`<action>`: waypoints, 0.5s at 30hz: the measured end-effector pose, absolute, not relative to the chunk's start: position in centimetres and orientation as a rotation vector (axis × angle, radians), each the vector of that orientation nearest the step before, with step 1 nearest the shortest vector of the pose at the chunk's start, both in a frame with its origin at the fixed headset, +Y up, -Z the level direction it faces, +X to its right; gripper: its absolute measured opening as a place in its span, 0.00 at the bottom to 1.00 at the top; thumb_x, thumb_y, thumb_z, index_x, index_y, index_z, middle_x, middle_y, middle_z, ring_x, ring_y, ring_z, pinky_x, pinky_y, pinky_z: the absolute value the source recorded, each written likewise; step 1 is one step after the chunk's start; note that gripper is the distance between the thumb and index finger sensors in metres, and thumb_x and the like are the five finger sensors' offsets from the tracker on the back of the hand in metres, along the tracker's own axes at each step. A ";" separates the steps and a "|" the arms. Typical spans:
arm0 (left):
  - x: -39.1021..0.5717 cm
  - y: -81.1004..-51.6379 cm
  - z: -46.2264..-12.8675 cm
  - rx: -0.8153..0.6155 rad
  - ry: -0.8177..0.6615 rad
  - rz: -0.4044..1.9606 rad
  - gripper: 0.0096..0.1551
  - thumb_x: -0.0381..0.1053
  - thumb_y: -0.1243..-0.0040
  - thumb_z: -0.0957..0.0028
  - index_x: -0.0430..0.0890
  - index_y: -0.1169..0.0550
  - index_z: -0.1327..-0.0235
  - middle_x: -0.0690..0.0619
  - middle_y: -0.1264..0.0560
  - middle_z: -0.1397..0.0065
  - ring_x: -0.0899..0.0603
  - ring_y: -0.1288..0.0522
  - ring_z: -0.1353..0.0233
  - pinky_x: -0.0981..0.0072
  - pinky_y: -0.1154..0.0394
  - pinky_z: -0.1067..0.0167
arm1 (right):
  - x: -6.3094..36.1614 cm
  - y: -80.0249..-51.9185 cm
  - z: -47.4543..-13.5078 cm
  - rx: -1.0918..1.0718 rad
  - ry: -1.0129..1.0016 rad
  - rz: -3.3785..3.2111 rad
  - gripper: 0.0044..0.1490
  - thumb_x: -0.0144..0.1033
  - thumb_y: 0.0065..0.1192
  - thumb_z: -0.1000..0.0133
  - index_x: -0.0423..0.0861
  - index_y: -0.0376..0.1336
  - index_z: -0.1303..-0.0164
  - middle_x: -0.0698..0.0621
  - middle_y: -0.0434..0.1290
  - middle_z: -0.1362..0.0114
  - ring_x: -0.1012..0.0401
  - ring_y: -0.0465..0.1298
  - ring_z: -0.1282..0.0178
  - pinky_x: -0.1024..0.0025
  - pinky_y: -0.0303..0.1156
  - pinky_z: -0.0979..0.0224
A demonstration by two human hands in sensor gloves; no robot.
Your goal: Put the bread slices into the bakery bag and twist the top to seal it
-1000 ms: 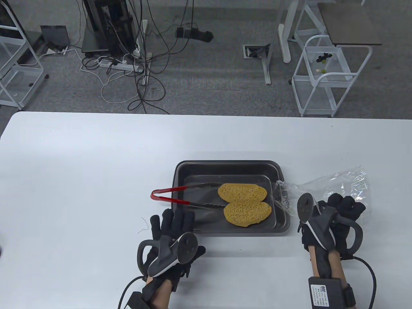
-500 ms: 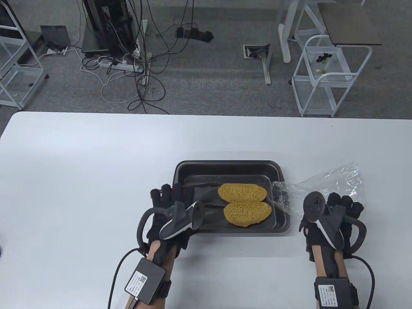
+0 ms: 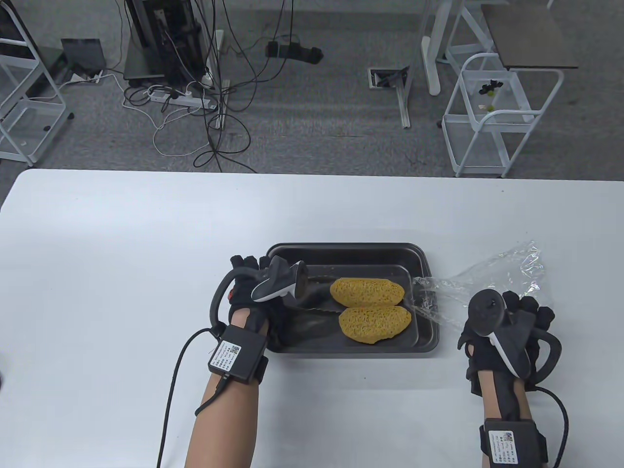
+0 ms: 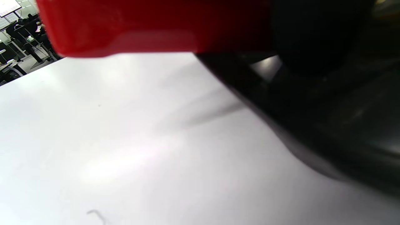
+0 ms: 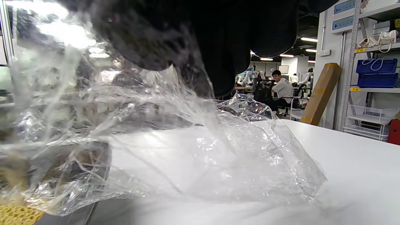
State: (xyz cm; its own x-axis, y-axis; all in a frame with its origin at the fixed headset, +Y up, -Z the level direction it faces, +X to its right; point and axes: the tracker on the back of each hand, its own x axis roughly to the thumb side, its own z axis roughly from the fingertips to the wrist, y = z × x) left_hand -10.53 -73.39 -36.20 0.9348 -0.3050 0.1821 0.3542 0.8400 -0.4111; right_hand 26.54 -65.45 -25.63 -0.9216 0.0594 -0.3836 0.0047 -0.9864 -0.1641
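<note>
Left hand grasps the red tongs at the tray's left end; two bread slices lie just to its right. Right hand clutches the bakery bag, mouth over the tray's right rim.

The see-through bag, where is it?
In the table view the clear bag lies right of the black tray, its end over the tray's rim, under the right hand.
</note>
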 end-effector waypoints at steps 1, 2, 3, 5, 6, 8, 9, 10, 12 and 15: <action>-10.6 -73.5 -36.3 -0.454 -0.112 -0.347 0.65 0.60 0.16 0.64 0.57 0.47 0.23 0.55 0.55 0.13 0.36 0.53 0.11 0.30 0.60 0.17 | 26.6 -65.5 -25.6 -0.615 -0.253 3.039 0.25 0.38 0.72 0.50 0.27 0.80 0.65 0.33 0.74 0.27 0.30 0.66 0.25 0.27 0.51 0.26; -10.6 -73.7 -36.4 -0.458 -0.115 -0.348 0.64 0.59 0.15 0.64 0.57 0.47 0.23 0.56 0.55 0.13 0.37 0.53 0.11 0.30 0.60 0.17 | 26.6 -65.5 -25.6 -0.614 -0.253 3.038 0.25 0.38 0.72 0.50 0.27 0.80 0.65 0.33 0.74 0.27 0.30 0.66 0.26 0.27 0.51 0.26; -10.7 -73.9 -36.4 -0.460 -0.113 -0.343 0.65 0.59 0.14 0.64 0.58 0.47 0.23 0.56 0.55 0.13 0.37 0.53 0.11 0.30 0.60 0.17 | 26.6 -65.5 -25.7 -0.614 -0.256 3.041 0.25 0.38 0.72 0.50 0.27 0.80 0.65 0.33 0.74 0.27 0.30 0.66 0.25 0.27 0.51 0.26; -10.9 -74.1 -36.5 -0.443 -0.118 -0.331 0.65 0.58 0.14 0.66 0.60 0.46 0.23 0.56 0.56 0.14 0.36 0.51 0.11 0.29 0.57 0.17 | 26.5 -65.6 -25.7 -0.615 -0.258 3.043 0.25 0.38 0.72 0.50 0.27 0.80 0.65 0.33 0.74 0.27 0.30 0.66 0.25 0.27 0.51 0.26; -11.0 -74.1 -36.5 -0.440 -0.114 -0.325 0.62 0.58 0.14 0.66 0.61 0.44 0.25 0.55 0.56 0.14 0.36 0.50 0.11 0.29 0.56 0.17 | 26.5 -65.6 -25.7 -0.614 -0.257 3.045 0.25 0.38 0.72 0.50 0.27 0.80 0.65 0.33 0.74 0.27 0.30 0.66 0.25 0.27 0.51 0.26; -11.2 -74.2 -36.5 -0.421 -0.104 -0.294 0.58 0.59 0.15 0.65 0.62 0.40 0.26 0.54 0.56 0.14 0.35 0.48 0.12 0.29 0.53 0.17 | 26.4 -65.6 -25.7 -0.610 -0.259 3.046 0.25 0.38 0.72 0.50 0.27 0.80 0.65 0.33 0.74 0.27 0.30 0.66 0.25 0.27 0.51 0.26; -11.3 -74.2 -36.5 -0.411 -0.102 -0.278 0.56 0.59 0.15 0.65 0.62 0.38 0.27 0.54 0.55 0.14 0.35 0.46 0.12 0.29 0.52 0.17 | 26.4 -65.6 -25.7 -0.607 -0.261 3.048 0.25 0.38 0.72 0.50 0.27 0.80 0.65 0.33 0.74 0.27 0.30 0.66 0.25 0.27 0.51 0.26; -11.4 -74.2 -36.4 -0.400 -0.104 -0.258 0.54 0.58 0.15 0.66 0.61 0.36 0.28 0.53 0.54 0.14 0.36 0.45 0.12 0.30 0.51 0.17 | 26.3 -65.7 -25.7 -0.605 -0.264 3.050 0.25 0.38 0.72 0.50 0.27 0.80 0.65 0.33 0.74 0.27 0.30 0.66 0.25 0.27 0.51 0.26; -11.6 -74.1 -36.3 -0.373 -0.097 -0.244 0.53 0.58 0.13 0.67 0.60 0.33 0.30 0.53 0.52 0.15 0.37 0.41 0.14 0.30 0.48 0.17 | 26.4 -65.7 -25.7 -0.604 -0.264 3.049 0.25 0.38 0.72 0.50 0.28 0.80 0.65 0.33 0.74 0.27 0.30 0.66 0.25 0.27 0.51 0.26; -12.1 -73.8 -35.9 -0.339 -0.096 -0.259 0.54 0.57 0.12 0.69 0.60 0.34 0.30 0.52 0.47 0.16 0.41 0.34 0.17 0.32 0.45 0.18 | 26.5 -65.7 -25.7 -0.605 -0.268 3.044 0.25 0.38 0.72 0.50 0.28 0.80 0.64 0.33 0.74 0.27 0.30 0.66 0.25 0.27 0.51 0.26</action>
